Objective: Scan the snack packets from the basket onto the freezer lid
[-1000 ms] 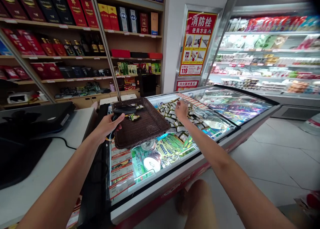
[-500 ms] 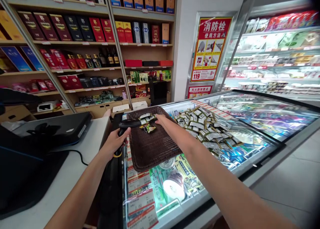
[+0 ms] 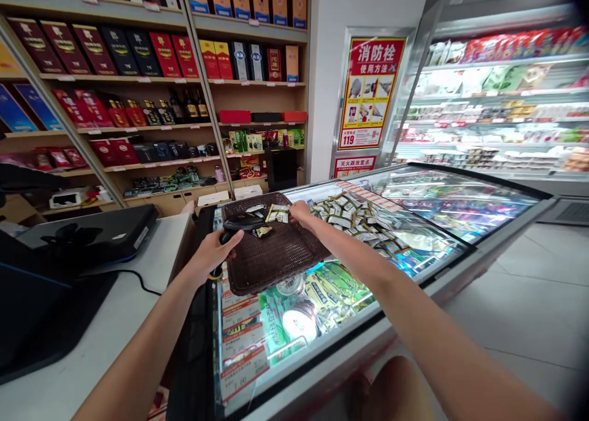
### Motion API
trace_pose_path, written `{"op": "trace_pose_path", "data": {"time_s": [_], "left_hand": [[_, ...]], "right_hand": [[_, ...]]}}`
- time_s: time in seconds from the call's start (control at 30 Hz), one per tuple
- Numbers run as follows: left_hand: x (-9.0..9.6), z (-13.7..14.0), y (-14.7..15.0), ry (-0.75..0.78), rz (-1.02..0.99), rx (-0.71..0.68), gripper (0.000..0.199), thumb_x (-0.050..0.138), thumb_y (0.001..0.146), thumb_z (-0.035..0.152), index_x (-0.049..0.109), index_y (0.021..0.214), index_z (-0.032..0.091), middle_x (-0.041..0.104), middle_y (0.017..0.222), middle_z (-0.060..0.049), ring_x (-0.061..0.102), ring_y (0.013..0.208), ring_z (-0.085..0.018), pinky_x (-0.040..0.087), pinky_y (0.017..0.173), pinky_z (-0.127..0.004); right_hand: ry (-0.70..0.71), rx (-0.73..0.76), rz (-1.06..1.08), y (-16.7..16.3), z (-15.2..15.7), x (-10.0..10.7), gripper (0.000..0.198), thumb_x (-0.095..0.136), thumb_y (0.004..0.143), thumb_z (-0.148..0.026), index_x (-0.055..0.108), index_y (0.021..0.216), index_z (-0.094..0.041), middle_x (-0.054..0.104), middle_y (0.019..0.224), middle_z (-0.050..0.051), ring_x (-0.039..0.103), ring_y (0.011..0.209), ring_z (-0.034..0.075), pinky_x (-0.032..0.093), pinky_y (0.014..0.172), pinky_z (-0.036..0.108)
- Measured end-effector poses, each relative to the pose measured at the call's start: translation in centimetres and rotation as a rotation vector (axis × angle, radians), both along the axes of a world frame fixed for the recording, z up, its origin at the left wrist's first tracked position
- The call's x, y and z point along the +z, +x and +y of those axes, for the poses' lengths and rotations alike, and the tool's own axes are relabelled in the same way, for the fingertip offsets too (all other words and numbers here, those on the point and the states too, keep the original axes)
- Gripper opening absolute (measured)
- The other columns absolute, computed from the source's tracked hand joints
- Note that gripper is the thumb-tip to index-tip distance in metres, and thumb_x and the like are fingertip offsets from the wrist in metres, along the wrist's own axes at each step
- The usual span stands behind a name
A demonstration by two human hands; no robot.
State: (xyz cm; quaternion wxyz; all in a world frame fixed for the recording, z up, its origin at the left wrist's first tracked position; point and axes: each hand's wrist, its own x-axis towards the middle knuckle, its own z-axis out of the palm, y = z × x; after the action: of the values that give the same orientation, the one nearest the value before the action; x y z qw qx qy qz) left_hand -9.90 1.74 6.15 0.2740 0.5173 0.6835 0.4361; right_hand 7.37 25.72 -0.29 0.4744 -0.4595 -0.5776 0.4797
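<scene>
My left hand [image 3: 218,253] is wrapped round the handle of a black handheld barcode scanner [image 3: 243,223], whose head reaches over a brown woven basket [image 3: 276,258]. At the basket's far right side my right hand [image 3: 301,215] pinches the end of a small snack packet [image 3: 278,213], pale side up. Below the scanner head lies another small packet [image 3: 262,231] in the basket, partly covered. A heap of similar packets [image 3: 352,217] spreads over the freezer's glass top to the right of the basket.
The basket rests on a glass-topped chest freezer [image 3: 294,372] with price labels [image 3: 243,363] along its left edge. On the left is a white counter [image 3: 129,310] with a dark monitor [image 3: 34,298] and a cable. Shelves of boxed bottles [image 3: 133,53] stand behind; a lit display fridge [image 3: 497,108] is at right.
My right hand has drawn a packet slightly rightward, away from the scanner and the other packets, and it now shows more fully. The whole view has shifted a little.
</scene>
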Motion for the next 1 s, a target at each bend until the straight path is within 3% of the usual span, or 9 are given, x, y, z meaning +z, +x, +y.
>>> {"op": "trace_pose_path", "data": {"time_s": [0.13,0.3,0.53,0.83,1.0], "left_hand": [[1.0,-0.5,3.2,-0.037,0.112,-0.13,0.053,0.066,0.07,0.072,0.065,0.082,0.02,0.062,0.054,0.001,0.058,0.055,-0.017,0.041,0.05,-0.024],[2.3,-0.6,7.9,-0.025,0.208,-0.205,0.052,0.065,0.071,0.07,0.065,0.081,0.019,0.063,0.054,0.0,0.058,0.052,-0.017,0.036,0.046,-0.023],[3.3,0.1,13.5,-0.017,0.268,-0.32,0.049,0.064,0.072,0.067,0.064,0.081,0.02,0.062,0.053,0.001,0.056,0.052,-0.016,0.039,0.05,-0.025],[3.1,1.1,16.5,-0.003,0.34,-0.345,0.048,0.062,0.073,0.068,0.064,0.081,0.02,0.062,0.054,0.002,0.06,0.053,-0.018,0.037,0.049,-0.025],[2.8,1.3,16.2,-0.009,0.281,-0.33,0.053,0.064,0.07,0.071,0.065,0.081,0.02,0.061,0.052,0.002,0.057,0.051,-0.017,0.037,0.047,-0.024]], "right_hand": [[-0.066,0.076,-0.117,5.7,-2.7,1.6,0.021,0.067,0.075,-0.016,0.057,0.056,-0.017,0.06,0.05,0.005,0.057,0.048,0.018,0.049,0.052,0.032],[-0.108,0.132,-0.056,12.1,-6.4,3.0,0.017,0.065,0.077,-0.017,0.059,0.061,-0.017,0.063,0.055,0.005,0.06,0.052,0.018,0.051,0.055,0.031],[-0.122,0.11,-0.087,18.1,-9.2,3.8,0.019,0.059,0.083,-0.016,0.062,0.064,-0.015,0.063,0.056,0.004,0.061,0.051,0.016,0.054,0.054,0.029],[-0.161,0.037,0.052,21.5,-9.8,2.8,0.018,0.057,0.083,-0.013,0.061,0.066,-0.014,0.063,0.054,0.003,0.06,0.049,0.014,0.053,0.052,0.025],[-0.168,-0.16,0.359,24.6,-8.3,1.5,0.011,0.057,0.08,-0.009,0.058,0.071,-0.016,0.066,0.061,0.003,0.064,0.055,0.014,0.057,0.058,0.027]]}}
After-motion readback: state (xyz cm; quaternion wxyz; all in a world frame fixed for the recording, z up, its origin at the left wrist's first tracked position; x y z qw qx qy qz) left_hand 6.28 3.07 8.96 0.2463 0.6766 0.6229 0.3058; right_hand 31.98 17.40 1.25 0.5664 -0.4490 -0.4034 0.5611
